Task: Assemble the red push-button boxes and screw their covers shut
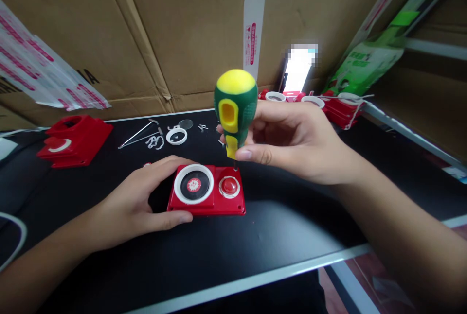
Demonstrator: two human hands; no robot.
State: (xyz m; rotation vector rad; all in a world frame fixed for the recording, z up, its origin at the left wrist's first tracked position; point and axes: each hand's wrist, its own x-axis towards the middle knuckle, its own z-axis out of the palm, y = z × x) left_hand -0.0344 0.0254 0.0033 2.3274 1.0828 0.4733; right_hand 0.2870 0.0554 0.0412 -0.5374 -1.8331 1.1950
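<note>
A red alarm-like device [219, 203] with a white-ringed black disc and a small red dome lies on the black table. My left hand [146, 197] grips its left side, thumb along the front edge and fingers behind. In my right hand [292, 139] is a stubby screwdriver [236, 105] with a green and yellow handle, held upright. Its shaft points down at a screw [236, 168] in the device's far right corner; whether the tip sits in the screw head is too small to tell.
Another red housing [78, 139] sits at the left. Behind the device lie a white ring [176, 136], metal rods [138, 131] and small screws [203, 128]. A lit phone [297, 71], more red devices [339, 110] and a green pouch [372, 63] stand at the back right, by cardboard [197, 27].
</note>
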